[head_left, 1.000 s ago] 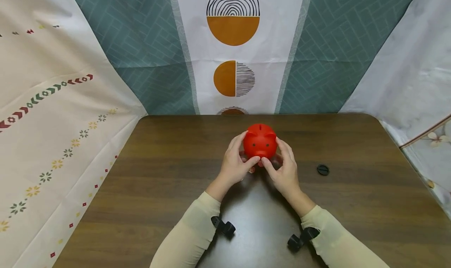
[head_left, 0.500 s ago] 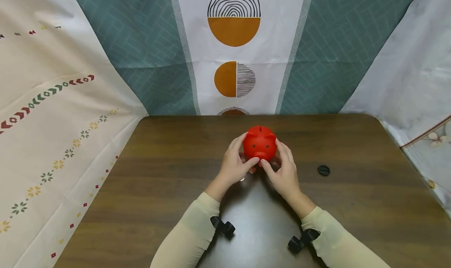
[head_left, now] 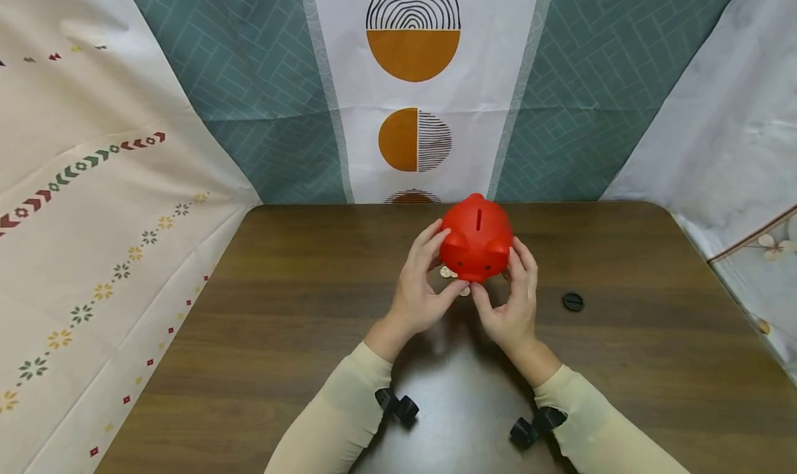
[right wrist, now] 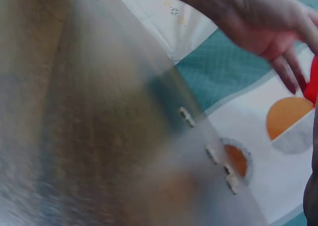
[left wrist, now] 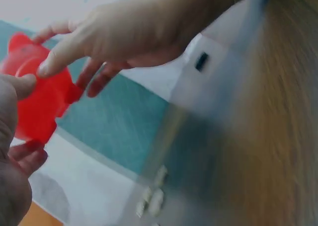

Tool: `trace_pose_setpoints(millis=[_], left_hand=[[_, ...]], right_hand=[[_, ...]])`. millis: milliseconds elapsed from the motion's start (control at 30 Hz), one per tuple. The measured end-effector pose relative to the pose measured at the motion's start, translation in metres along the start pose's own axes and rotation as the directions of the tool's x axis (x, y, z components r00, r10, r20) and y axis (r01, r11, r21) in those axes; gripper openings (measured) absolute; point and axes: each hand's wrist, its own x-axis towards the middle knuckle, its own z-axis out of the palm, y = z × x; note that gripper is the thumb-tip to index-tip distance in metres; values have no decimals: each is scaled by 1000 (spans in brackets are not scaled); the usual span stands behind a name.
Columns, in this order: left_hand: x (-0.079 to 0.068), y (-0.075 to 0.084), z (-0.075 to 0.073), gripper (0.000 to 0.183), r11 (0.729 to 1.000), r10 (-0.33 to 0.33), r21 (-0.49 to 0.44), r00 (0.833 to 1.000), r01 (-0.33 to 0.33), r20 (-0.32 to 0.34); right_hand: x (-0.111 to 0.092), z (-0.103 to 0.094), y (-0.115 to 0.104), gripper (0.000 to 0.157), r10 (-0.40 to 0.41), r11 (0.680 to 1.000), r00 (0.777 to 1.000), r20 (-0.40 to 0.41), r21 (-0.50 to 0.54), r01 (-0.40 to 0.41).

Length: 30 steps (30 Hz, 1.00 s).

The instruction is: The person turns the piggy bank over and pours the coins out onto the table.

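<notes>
A red piggy bank [head_left: 476, 235] with a slot in its back is held up off the table between both hands, its snout toward the wearer. My left hand [head_left: 418, 294] grips its left side, thumb by the snout and fingers along the flank. On the other side my right hand [head_left: 515, 308] holds it the same way. Several coins [head_left: 445, 272] lie on the table below, partly hidden by the bank in the head view. They show also as a small cluster of coins [left wrist: 155, 201] in the left wrist view. Only a red edge of the bank [right wrist: 312, 84] shows in the right wrist view.
A round black plug [head_left: 573, 302] lies on the brown wooden table [head_left: 299, 280], right of the hands. Patterned cloths [head_left: 261, 79] hang behind the table and at both sides. Black wrist cameras [head_left: 398, 408] sit on both sleeves.
Both hands have lifted the piggy bank toward the head camera and a little right. It has tipped so more of its back and slot shows, and more coins are visible under it.
</notes>
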Motion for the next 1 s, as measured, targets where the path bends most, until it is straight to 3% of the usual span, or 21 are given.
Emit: trace_pose_setpoints(millis=[67,133,200,267,400,533,600,700,767,800,867,933,1000], left_hand=[[1,2,-1,77,1000,17,14,1000,-17,-10],[0,0,-1,79,997,-71,31,997,71,-1],[-1,-3,-1,80,982,-187,42,982,186,18],[-3,-6,-1,81,966,-256,33,966,255,38],[-2,-7,0,81,960,-279,19,959,278,53],[-3,-9,0,80,947,-313,88,948,308,60],[-2,-7,0,80,960,-266,111,963,259,54],[0,1,1,79,994,-56,91,998,54,20],[3,8,1,77,991,95,94,995,-93,-10],[4,11,1,77,988,125,92,992,-123,-20],[4,12,1,77,992,65,110,998,-62,-22],[2,9,0,76,990,-84,116,996,84,-5],[0,5,1,77,967,-237,108,971,233,23]], right_hand=[[6,0,-11,65,1,1000,1000,1,6,-1],[10,0,-21,62,76,997,996,50,0,-76],[12,-2,-28,64,170,985,980,103,-19,-169],[12,-3,-32,64,229,973,965,128,-32,-227],[11,-3,-31,66,253,967,958,135,-28,-251],[9,-3,-28,65,316,948,934,168,-26,-316],[8,-3,-27,64,276,961,951,140,-24,-275],[9,-2,-26,59,95,995,995,29,13,-95],[9,0,-20,61,-36,999,998,-50,15,37],[9,0,-16,63,-60,998,996,-65,28,62],[5,1,-8,62,1,999,1000,-30,43,0],[-1,1,0,64,114,993,993,39,23,-115],[-7,0,3,70,220,975,971,95,-10,-220]])
